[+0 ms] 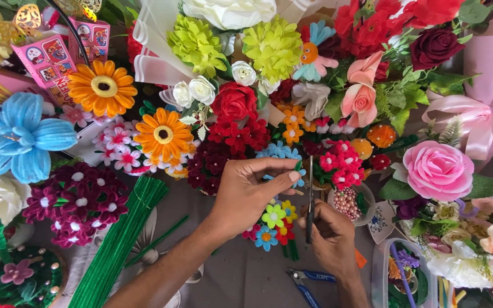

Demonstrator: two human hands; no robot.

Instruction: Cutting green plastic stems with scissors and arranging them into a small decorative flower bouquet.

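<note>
My left hand (252, 191) reaches in from the lower left and pinches a small green pipe-cleaner piece (298, 166) between thumb and fingertips. My right hand (332, 236) grips a slim dark tool, scissors or tweezers (310, 199), held upright with its tip right by that green piece. Under both hands lies a small bunch of pipe-cleaner flowers (273, 223) in yellow, blue and red.
Handmade flowers crowd the whole table: orange sunflowers (163, 134), a blue lily (21, 140), a pink rose (437, 170), red blooms (235, 102). A bundle of green pipe cleaners (118, 245) lies left. Blue pliers (306, 282), a bead bowl (349, 202) and a plastic box (383, 274) sit near my right hand.
</note>
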